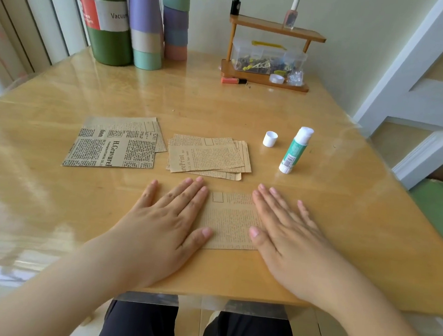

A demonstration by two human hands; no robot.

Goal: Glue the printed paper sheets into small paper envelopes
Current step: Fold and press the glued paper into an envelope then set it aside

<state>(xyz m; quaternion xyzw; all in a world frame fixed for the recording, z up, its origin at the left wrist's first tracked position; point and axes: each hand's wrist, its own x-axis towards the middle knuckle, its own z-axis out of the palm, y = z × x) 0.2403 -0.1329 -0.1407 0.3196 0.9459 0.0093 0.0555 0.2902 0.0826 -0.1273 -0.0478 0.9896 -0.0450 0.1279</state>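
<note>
Kraft-brown printed paper (pixel 228 218) lies at lower centre of the frame, pressed flat between the left hand (pixel 169 216) and right hand (pixel 287 226), fingers straight, gripping nothing. The uncapped glue stick (pixel 294 151) stands at centre right.

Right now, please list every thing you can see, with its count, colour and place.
glue stick: one, green and white, uncapped, upright, right of the papers
cap: one, white, beside the glue stick
printed sheets: few, brown, left pile
middle pile: several, brown, centre
paper under hands: one, brown, near edge
flask: one, green, far left
stacked cups: two stacks, pastel
wooden shelf: one, far right
left hand: flat on the paper
right hand: flat on the paper
</note>
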